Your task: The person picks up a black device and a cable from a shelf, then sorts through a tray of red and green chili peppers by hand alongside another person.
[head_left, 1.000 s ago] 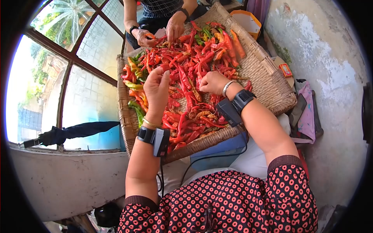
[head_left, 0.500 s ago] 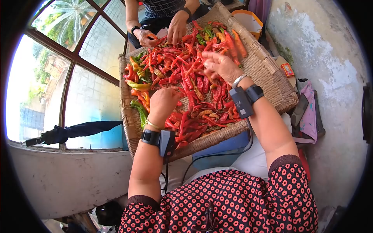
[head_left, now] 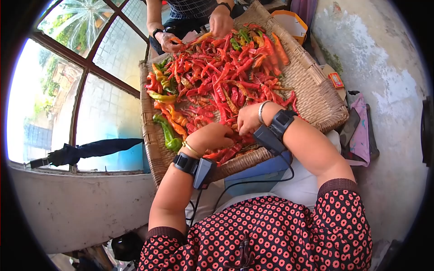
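Red peppers point(head_left: 221, 67) lie heaped in a shallow woven tray point(head_left: 316, 97), with green and yellow ones point(head_left: 166, 98) along its left side. My left hand point(head_left: 216, 137) is low over the near part of the heap, its fingers bent toward the right. Close beside it, my right hand point(head_left: 251, 118) points down-left with its fingers curled together against the peppers. The two hands' fingertips nearly meet. Whatever either hand pinches is too small or too hidden to make out.
Across the tray a co-worker's hands point(head_left: 220, 22) handle peppers at the far edge. A folded dark umbrella point(head_left: 106, 147) lies by the window at left. An orange-edged box point(head_left: 289, 25) stands behind the tray, and a small red box point(head_left: 335, 80) is at its right.
My right hand has come down and left from above the heap to the near side. My left hand has moved down and right toward it. The co-worker's right-side hand has shifted up.
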Demonstrator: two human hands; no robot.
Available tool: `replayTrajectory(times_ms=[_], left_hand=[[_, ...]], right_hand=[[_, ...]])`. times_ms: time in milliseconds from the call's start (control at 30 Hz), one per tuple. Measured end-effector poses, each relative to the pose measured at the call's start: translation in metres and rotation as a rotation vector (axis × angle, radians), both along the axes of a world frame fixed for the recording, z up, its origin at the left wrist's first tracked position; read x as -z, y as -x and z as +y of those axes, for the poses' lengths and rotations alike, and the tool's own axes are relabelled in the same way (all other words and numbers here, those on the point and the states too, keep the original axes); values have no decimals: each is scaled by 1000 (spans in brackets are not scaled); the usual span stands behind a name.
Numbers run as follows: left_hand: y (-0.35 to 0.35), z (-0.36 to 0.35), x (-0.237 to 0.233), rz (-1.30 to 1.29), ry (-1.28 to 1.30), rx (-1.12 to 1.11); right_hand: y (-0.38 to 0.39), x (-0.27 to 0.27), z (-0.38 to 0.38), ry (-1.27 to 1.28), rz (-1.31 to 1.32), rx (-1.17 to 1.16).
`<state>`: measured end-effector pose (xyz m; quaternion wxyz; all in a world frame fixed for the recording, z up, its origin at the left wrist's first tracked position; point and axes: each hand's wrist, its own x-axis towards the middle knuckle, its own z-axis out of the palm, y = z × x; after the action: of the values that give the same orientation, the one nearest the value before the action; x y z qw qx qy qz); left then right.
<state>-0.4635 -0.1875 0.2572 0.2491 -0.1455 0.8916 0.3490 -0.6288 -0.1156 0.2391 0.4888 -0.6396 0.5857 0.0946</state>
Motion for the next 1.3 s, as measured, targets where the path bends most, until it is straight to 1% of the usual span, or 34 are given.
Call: replayTrajectory(times_ms=[33, 67, 100, 133, 167, 200, 267, 300, 333, 400, 433, 500, 567, 633, 667, 700, 733, 800, 833, 867, 900, 933, 1000, 1033, 1067, 1100, 1133, 1200, 1267, 1300], left_hand=[[0, -3, 0, -2, -29, -71], [-2, -7, 2, -3, -30, -73], [-5, -12, 6, 174, 75, -68], [-7, -15, 7, 351, 181, -60], [-6, -16, 8, 446, 270, -69], [-6, -19, 7, 448, 270, -66], [-2, -27, 6, 445, 470, -151], [-1, -29, 7, 441, 375, -259], [0, -29, 8, 439, 374, -260], [3, -27, 12, 471, 446, -319], [5, -26, 16, 469, 445, -321], [9, -27, 27, 451, 476, -415], [11, -28, 37, 486, 469, -422], [14, -28, 44, 522, 463, -428], [16, -27, 47, 543, 332, -504], [17, -27, 50, 561, 200, -579], [19, -29, 54, 561, 199, -579], [22, -32, 57, 578, -448, -790], [20, -31, 55, 578, -447, -791], [20, -24, 40, 550, -584, -929], [20, -19, 32, 517, -722, -1066], [19, -20, 33, 517, -723, -1066], [17, -21, 34, 518, -929, -978], [17, -20, 33, 516, -930, -977], [17, -17, 28, 493, -857, -948], [16, -14, 24, 469, -783, -919], [16, -11, 22, 470, -784, -920], [17, -8, 21, 513, -820, -920], [15, -10, 22, 537, -854, -938], [14, -11, 22, 561, -888, -954]], right_hand=[[9, 13, 0, 196, -64, 62], [12, 10, 0, 393, -128, 125], [18, 5, -1, 394, -107, 161], [23, 1, 1, 477, -144, 237], [26, 2, 1, 542, -165, 288], [27, 3, 0, 607, -185, 339], [26, 4, -1, 633, -144, 363], [24, 4, -2, 657, -104, 383], [21, 3, -3, 656, -106, 383], [16, 1, -4, 653, 37, 259], [14, 9, -6, 667, 88, 289], [12, 16, -10, 675, 85, 310], [12, 22, -11, 684, 84, 335], [13, 29, -12, 698, 50, 254], [13, 31, -13, 698, 50, 255], [12, 34, -14, 545, -191, 376], [11, 36, -15, 383, -428, 491], [7, 6, -6, 255, -611, 705], [9, 11, -10, 300, -677, 762], [12, 10, -10, 334, -775, 795], [14, 10, -10, 327, -820, 831], [16, 10, -10, 318, -865, 868], [15, 9, -10, 310, -880, 887], [16, 9, -9, 303, -894, 906], [14, 5, -7, 303, -894, 907], [10, 0, -6, 306, -839, 869], [7, -4, -5, 309, -785, 829], [5, -6, -5, 288, -791, 802], [6, -6, -6, 334, -798, 785], [9, -6, -5, 367, -888, 812]])
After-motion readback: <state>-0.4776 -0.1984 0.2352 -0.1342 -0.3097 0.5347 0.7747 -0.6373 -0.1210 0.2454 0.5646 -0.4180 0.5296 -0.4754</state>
